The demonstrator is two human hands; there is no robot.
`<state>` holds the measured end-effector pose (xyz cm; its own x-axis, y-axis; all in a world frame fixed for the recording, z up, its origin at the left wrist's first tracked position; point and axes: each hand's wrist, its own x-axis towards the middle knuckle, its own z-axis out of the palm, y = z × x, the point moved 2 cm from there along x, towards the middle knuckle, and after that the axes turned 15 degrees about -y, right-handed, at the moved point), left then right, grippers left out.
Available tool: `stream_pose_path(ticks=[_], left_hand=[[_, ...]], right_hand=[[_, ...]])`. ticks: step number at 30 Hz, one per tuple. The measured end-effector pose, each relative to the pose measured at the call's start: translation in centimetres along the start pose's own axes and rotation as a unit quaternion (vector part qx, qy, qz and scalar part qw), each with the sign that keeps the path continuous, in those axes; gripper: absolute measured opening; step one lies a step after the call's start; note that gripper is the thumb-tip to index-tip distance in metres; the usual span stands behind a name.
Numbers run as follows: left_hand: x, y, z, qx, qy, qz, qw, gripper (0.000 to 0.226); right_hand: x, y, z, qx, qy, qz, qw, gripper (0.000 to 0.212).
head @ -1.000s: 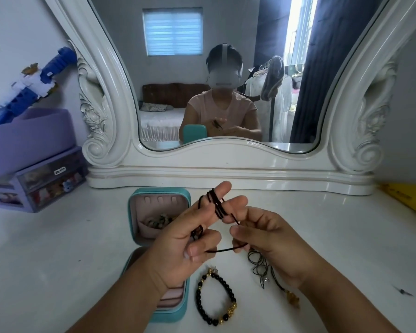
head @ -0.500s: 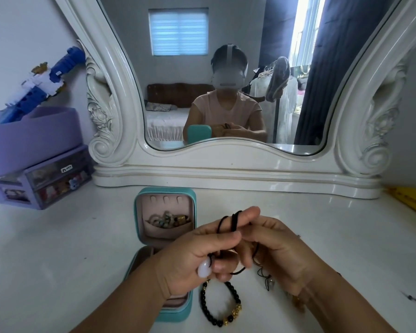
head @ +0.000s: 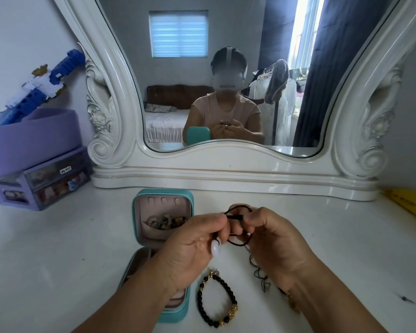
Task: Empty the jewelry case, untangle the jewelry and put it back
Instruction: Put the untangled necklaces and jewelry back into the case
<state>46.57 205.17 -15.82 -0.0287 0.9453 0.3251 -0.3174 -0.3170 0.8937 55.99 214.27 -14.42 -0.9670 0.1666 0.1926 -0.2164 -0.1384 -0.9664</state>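
A black cord necklace (head: 235,217) is held above the white tabletop (head: 58,248) by both hands. The grip of the left hand (head: 190,248) is clamped on the cord, pinched between thumb and curled fingers, and a white oval pendant (head: 216,248) is seen at that hand's fingertips. The grip of the right hand (head: 274,241) is likewise closed on the cord, loops of which are seen above and below the fingers. The teal jewelry case (head: 162,236) is stood open just left of the hands, with small pieces kept in its lid pocket. A black and gold bead bracelet (head: 217,300) is laid flat on the tabletop beneath the hands, just right of the case. More dark cord (head: 261,275) is partly hidden under the right wrist.
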Motion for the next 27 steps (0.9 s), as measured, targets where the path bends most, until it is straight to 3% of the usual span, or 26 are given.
stream_pose_path(ticks=[3, 5, 9, 12, 16, 19, 21, 23, 27], left_hand=[[-0.1, -0.2, -0.6, -0.024, 0.051, 0.012, 0.998, 0.039], [-0.2, -0.2, -0.7, -0.045, 0.063, 0.001, 0.997, 0.039], [-0.4, 0.2, 0.2, 0.078, 0.007, -0.07, 0.995, 0.016], [-0.4, 0.5, 0.5, 0.126, 0.01, -0.077, 0.989, 0.018], [-0.2, 0.1, -0.7, -0.08, 0.065, -0.013, 0.995, 0.04], [-0.4, 0.2, -1.3, -0.136, 0.094, 0.039, 0.985, 0.049], [-0.7, 0.7, -1.1, -0.06, 0.056, 0.032, 0.996, 0.033], [-0.9, 1.1, -0.5, 0.092, 0.04, -0.014, 0.995, 0.02], [-1.1, 1.3, 0.1, 0.211, 0.049, -0.055, 0.975, 0.02]], right_hand=[[0.0, -0.1, 0.1, -0.127, 0.043, 0.014, 0.991, 0.021], [0.0, 0.0, 0.1, -0.145, 0.037, 0.008, 0.989, 0.024], [0.0, 0.5, -0.4, -0.028, -0.012, 0.03, 0.999, 0.027], [0.0, 1.1, -0.8, 0.055, -0.01, 0.059, 0.997, 0.028], [0.0, 0.8, 0.2, 0.1, -0.018, 0.06, 0.993, 0.021], [0.3, 0.7, 0.8, 0.076, -0.016, 0.057, 0.995, 0.017], [0.5, 0.9, 0.4, 0.079, -0.015, 0.047, 0.996, 0.026], [0.4, 1.0, -0.1, 0.108, -0.014, 0.038, 0.993, 0.03], [0.0, 0.7, -0.2, 0.074, -0.029, 0.046, 0.996, 0.027]])
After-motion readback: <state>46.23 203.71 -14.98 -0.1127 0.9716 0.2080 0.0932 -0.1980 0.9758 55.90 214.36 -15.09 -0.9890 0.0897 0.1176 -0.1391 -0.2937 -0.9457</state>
